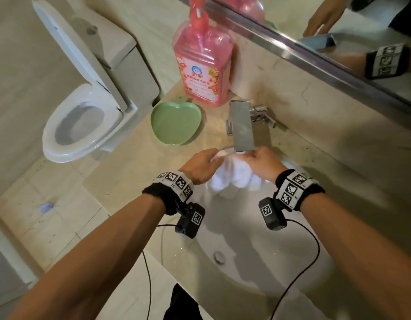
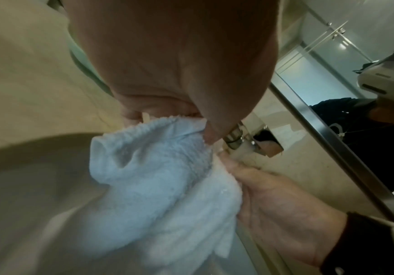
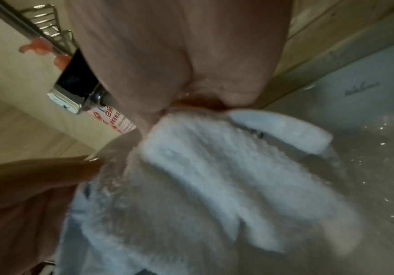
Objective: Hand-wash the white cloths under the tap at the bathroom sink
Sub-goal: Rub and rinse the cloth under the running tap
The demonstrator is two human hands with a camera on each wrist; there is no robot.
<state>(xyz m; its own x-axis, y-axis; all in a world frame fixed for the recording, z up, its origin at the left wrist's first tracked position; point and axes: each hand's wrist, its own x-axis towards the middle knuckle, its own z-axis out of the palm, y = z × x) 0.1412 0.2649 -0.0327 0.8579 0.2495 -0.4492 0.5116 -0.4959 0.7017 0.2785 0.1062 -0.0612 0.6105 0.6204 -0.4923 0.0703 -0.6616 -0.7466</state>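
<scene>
Spreading below the forearms is the white sink (image 1: 257,255), set in a beige marble counter (image 1: 135,172) (toilet (image 1: 84,125) to the left). The white cloth (image 1: 232,174) hangs bunched and wet over the basin, just under the chrome tap (image 1: 242,125). The left hand (image 1: 201,166) and right hand (image 1: 264,162) each pinch its upper edge — fingers curled. Beyond: a green dish (image 1: 175,123), a pink bottle (image 1: 202,68), then the mirror (image 1: 338,26)

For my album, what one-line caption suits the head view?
Both hands, left and right, hold a white cloth under the tap over the sink.
</scene>
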